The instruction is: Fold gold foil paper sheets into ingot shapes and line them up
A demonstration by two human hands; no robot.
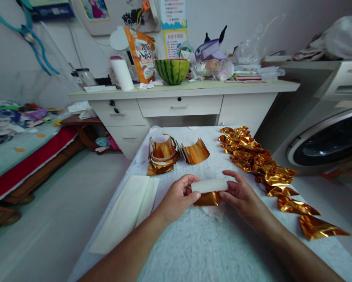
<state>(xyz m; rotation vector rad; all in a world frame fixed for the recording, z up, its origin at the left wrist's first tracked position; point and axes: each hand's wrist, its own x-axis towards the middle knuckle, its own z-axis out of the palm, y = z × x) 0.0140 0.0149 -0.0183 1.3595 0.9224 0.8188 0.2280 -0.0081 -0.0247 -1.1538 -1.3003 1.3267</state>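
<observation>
My left hand [177, 197] and my right hand [242, 196] pinch the two ends of a sheet of gold foil paper [207, 192], white side up and rolled over, gold side showing below. It hovers just over the white-covered table [205, 239]. Beyond it stand curled gold foil sheets [164, 152] in a nested pile and one more curled sheet [196, 152]. A row of folded gold foil pieces [261, 162] runs along the table's right side.
A stack of white paper [126, 213] lies at the table's left edge. Behind is a cluttered desk [182, 98] with a half watermelon [172, 71]. A washing machine [325, 129] stands right, a bed [20, 152] left.
</observation>
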